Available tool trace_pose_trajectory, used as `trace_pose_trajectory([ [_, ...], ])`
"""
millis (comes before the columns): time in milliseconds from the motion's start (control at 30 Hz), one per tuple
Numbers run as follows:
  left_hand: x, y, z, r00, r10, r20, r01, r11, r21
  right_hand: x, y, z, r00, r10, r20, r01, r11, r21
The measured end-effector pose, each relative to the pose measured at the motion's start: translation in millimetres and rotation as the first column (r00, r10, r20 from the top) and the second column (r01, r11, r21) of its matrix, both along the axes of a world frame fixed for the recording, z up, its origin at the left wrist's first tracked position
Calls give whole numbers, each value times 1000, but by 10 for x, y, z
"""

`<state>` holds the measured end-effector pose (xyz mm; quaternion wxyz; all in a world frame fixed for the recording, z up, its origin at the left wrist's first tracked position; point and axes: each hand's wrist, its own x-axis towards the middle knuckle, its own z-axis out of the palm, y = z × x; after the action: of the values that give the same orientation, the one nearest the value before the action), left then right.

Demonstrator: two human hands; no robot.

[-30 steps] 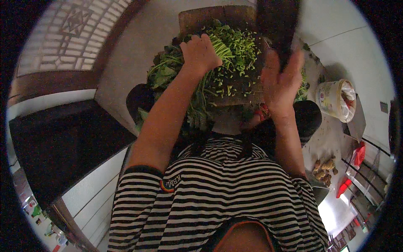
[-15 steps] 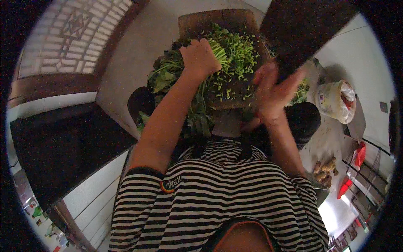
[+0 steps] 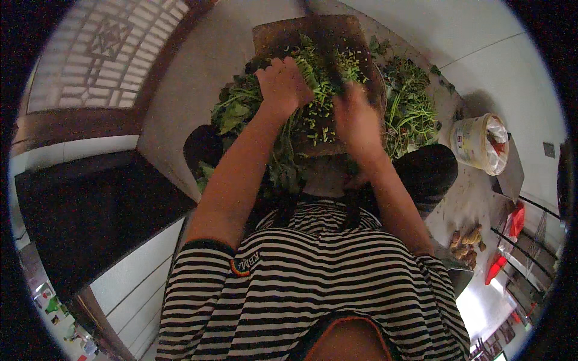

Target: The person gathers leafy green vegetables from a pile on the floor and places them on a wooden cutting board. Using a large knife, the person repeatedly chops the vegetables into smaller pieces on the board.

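Note:
My left hand [image 3: 284,87] is closed on a bunch of leafy greens [image 3: 238,108], pressing it onto a wooden chopping board [image 3: 274,35]. The cut stem ends point right, and leaves trail off the board's left side and toward my lap. Just right of the bunch, my right hand [image 3: 358,117] is closed round the handle of a broad dark cleaver [image 3: 329,57]. Its blade stands nearly edge-on over the board and is smeared by motion, so I cannot tell whether it touches the stems. Chopped green pieces [image 3: 322,133] lie scattered on the board.
More long-stemmed greens [image 3: 409,108] are heaped on the floor right of the board. Farther right stands a pale bucket [image 3: 480,144] with a plastic bag inside. Ginger-like roots [image 3: 466,245] lie nearer on the right. A black-topped low surface [image 3: 96,210] is at left.
My right hand has swung the cleaver from the raised right side leftward and down over the board beside the bunch. The floor greens are now uncovered. My left hand stays nearly in place.

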<state>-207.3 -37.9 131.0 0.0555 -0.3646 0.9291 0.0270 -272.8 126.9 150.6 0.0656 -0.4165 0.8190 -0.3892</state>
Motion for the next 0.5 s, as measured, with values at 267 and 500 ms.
trace_pose_trajectory([
  [267,307,10,-124,969,-165,-182,98,939,-330,10,-99,-366,993,87,80,-106,956,272],
  [500,296,15,8,987,-86,134,89,996,-18,-274,-56,475,993,100,-68,-106,989,-101],
])
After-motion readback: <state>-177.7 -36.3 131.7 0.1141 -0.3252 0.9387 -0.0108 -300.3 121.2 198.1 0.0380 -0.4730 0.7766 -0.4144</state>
